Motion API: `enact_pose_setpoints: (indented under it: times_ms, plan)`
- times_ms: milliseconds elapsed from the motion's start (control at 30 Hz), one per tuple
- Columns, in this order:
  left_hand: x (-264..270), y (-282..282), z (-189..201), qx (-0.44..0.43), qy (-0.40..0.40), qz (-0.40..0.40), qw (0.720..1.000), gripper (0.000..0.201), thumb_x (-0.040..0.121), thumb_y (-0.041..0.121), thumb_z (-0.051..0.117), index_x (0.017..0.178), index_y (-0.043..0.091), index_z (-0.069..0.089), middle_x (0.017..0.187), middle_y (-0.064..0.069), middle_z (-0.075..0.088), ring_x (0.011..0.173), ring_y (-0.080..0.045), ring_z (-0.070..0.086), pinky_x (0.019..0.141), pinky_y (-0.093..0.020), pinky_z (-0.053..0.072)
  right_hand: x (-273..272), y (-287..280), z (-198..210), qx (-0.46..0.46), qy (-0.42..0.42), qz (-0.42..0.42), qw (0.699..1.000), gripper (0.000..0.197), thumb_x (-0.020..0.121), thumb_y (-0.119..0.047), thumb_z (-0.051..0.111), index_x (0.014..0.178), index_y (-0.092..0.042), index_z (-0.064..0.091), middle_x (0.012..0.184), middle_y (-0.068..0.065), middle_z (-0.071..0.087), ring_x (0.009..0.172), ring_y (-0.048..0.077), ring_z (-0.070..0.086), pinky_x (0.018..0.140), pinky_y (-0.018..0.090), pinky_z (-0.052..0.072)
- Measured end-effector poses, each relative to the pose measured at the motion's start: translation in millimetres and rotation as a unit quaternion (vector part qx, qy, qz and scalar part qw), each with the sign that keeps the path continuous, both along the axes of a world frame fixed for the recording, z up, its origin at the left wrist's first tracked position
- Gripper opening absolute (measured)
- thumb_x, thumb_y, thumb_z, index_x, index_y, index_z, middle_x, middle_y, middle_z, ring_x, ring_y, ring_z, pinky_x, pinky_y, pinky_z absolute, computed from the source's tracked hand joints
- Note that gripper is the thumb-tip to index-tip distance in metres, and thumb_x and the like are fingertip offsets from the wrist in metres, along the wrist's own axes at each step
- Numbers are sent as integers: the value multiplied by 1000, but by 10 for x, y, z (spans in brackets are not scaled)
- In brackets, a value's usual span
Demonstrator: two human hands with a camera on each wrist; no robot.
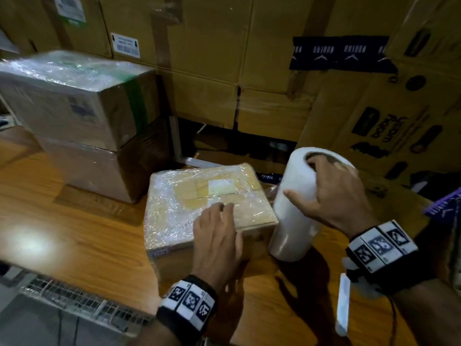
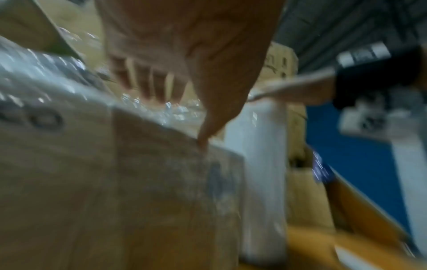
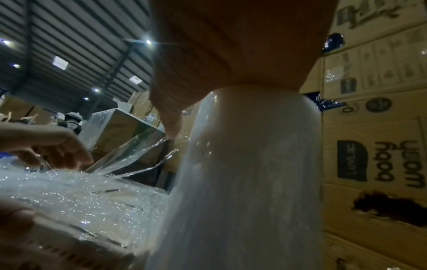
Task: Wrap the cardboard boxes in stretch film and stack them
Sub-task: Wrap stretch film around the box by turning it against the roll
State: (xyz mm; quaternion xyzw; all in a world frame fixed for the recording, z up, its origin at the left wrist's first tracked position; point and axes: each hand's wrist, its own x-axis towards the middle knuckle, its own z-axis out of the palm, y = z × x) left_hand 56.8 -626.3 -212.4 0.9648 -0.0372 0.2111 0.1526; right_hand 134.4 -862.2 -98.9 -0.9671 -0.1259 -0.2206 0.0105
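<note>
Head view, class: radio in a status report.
Left hand flat on half-wrapped box. Right hand grips film roll upright beside it. Nothing blocking.

Film-wrapped boxes: three. Two formed a stack at the left, an upper box (image 1: 74,101) on a lower box (image 1: 94,168); the third box (image 1: 199,203) lay alone on the table (image 1: 74,221).

Film rolls: one roll (image 1: 296,208), upright just beside the third box.

Hands: two, a left hand (image 1: 217,236) and a right hand (image 1: 331,193).

Marker wristbands: two, one per wrist, the left band (image 1: 187,303) and the right band (image 1: 381,248).

Unwrapped cartons (image 1: 212,58) behind the table: several; the exact number could not be determined.
</note>
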Motion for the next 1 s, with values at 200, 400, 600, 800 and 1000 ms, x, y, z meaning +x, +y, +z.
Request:
enact_pose_setpoints:
  times_ms: [200,400,600,800,1000]
  plan:
    - [222,-178,-189,62,55,-18,996,80,84,74,52,143,19,49,135,-11,48,121,-30,47,103,-52,44,-103,-286,47,-9,25,113,993,75,89,-58,54,149,-13,46,129,9,62,118,30,56,113,46,33]
    - [345,57,-286,136,40,-43,989,76,85,80,53,130,19,56,123,-12,54,110,-31,51,93,-50,48,2,-155,39,-82,-50,-54,994,85,87,-86,38,144,-24,53,112,8,71,104,29,63,93,45,34]
    - [488,-125,85,139,117,66,981,108,76,100,23,136,14,44,143,-15,39,129,-35,40,107,-50,36,73,-223,-19,-4,34,16,999,95,80,-86,44,148,-19,48,138,10,58,127,32,52,111,50,37]
    - [773,-416,53,116,146,118,975,118,65,107,21,131,12,44,127,-14,42,107,-32,42,93,-46,41,73,-466,109,33,113,87,989,82,86,-70,64,150,-20,48,146,6,57,135,30,48,112,52,41]
    - [873,-422,118,138,163,145,966,122,58,110,26,124,10,43,118,-13,43,97,-29,41,83,-42,43,15,-416,37,18,67,127,990,82,86,-73,51,146,-16,53,138,9,63,128,32,54,109,51,40]
